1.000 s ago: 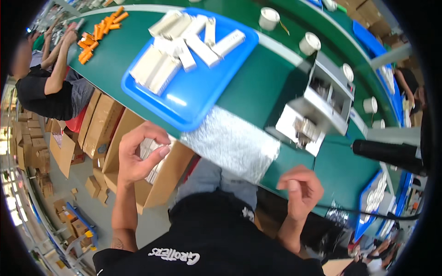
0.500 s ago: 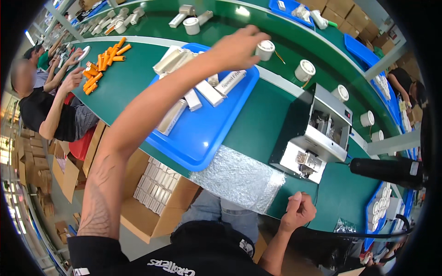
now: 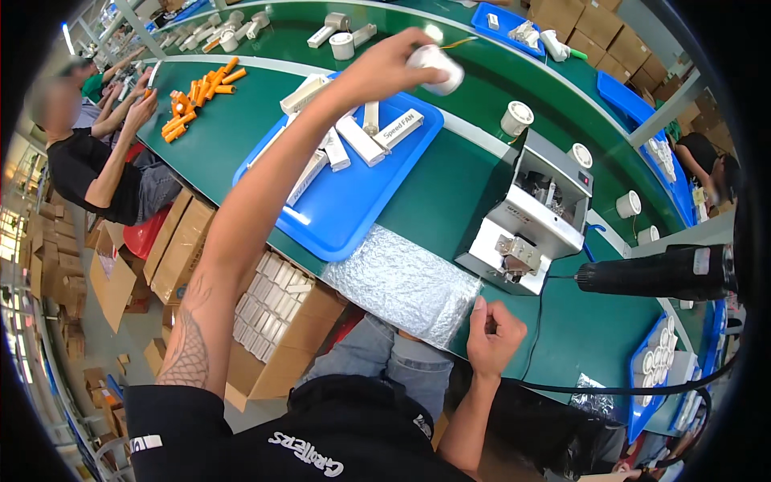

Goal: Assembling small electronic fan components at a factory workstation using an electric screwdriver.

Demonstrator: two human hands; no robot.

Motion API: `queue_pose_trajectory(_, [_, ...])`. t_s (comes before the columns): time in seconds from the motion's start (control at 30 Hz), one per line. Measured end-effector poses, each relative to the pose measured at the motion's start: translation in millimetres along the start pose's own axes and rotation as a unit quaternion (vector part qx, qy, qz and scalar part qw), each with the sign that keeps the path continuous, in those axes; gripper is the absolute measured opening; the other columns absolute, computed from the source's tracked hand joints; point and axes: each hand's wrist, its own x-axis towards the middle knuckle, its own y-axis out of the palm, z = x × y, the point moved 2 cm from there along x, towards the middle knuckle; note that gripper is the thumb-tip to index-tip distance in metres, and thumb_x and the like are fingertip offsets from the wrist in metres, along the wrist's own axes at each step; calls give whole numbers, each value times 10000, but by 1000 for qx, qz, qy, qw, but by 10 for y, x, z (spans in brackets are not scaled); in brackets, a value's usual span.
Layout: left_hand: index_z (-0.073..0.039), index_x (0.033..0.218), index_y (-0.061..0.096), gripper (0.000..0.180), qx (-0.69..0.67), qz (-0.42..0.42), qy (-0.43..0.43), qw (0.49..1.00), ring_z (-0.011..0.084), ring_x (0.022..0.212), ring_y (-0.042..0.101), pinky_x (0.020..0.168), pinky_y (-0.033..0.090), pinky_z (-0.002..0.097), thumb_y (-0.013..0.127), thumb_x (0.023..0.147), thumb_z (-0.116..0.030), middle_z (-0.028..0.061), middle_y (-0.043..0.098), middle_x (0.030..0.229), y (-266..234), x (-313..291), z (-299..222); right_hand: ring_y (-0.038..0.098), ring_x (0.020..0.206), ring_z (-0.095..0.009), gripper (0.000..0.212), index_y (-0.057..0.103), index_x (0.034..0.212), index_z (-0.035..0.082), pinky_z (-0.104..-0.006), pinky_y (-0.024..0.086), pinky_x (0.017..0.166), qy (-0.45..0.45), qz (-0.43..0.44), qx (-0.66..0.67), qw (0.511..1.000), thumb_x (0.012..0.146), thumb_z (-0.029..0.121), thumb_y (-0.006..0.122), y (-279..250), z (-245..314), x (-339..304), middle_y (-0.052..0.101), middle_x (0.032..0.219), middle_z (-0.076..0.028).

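While the left hand (image 3: 392,66) is holding and half-hiding a round white plastic cup (image 3: 445,74), the right hand (image 3: 494,341) is clenching; a long white box (image 3: 401,128) is showing letters.

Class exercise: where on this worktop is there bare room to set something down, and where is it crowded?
Bare: the green table between the blue tray and grey machine; the tray's near end; the silver sheet between the tray and the right hand. Crowded: the tray's far end, where white pieces lie and the left forearm crosses above.
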Motion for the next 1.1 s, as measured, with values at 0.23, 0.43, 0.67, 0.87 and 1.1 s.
queue_pose_trajectory(0.23, [-78, 1410, 510, 669, -284, -139, -157, 936, 165, 1086, 684, 877, 557, 295, 795, 885, -381, 117, 693, 1217, -96, -2510, -612, 616, 624, -105, 164, 696, 891, -29, -303, 465, 594, -79, 111, 202, 970, 1015, 77, 676, 518, 821, 416, 653, 705, -60])
queue_pose_trajectory(0.43, [-90, 1358, 514, 577, -502, -158, -263, 809, 328, 1104, 731, 636, 592, 296, 704, 931, -428, 249, 681, 1235, 464, -3127, -734, 742, 1017, -465, 263, 737, 1070, -53, -544, 602, 868, -10, 110, -77, 991, 1014, 181, 633, 1780, 1058, 1812, 753, 1093, -290])
queue_pose_trajectory(0.67, [6, 1095, 736, 294, -345, -51, -110, 931, 356, 1264, 644, 1136, 454, 480, 587, 1061, -246, 234, 621, 1375, 711, -2979, -875, 746, 1112, -446, 208, 779, 1029, -48, -467, 636, 921, 75, 106, -56, 990, 880, 80, 713, 2439, 856, 2164, 775, 1110, -275])
queue_pose_trajectory(0.87, [32, 1040, 800, 245, -227, 126, -88, 962, 288, 1197, 656, 1054, 489, 393, 625, 1043, -140, 166, 669, 1309, 1053, -2856, -930, 654, 769, -357, 129, 725, 946, 5, -441, 557, 764, -193, -60, 109, 973, 898, 112, 779, 1371, 1264, 1380, 688, 812, -209])
queue_pose_trajectory(1.1, [-54, 1107, 827, 167, -119, 54, -35, 991, 308, 1144, 665, 976, 521, 402, 735, 974, -96, 144, 665, 1310, 1566, -2547, -992, 777, 995, -289, 247, 639, 971, -18, -348, 599, 833, -147, 14, 151, 977, 843, -49, 848, -429, 999, 418, 767, 1121, -209])
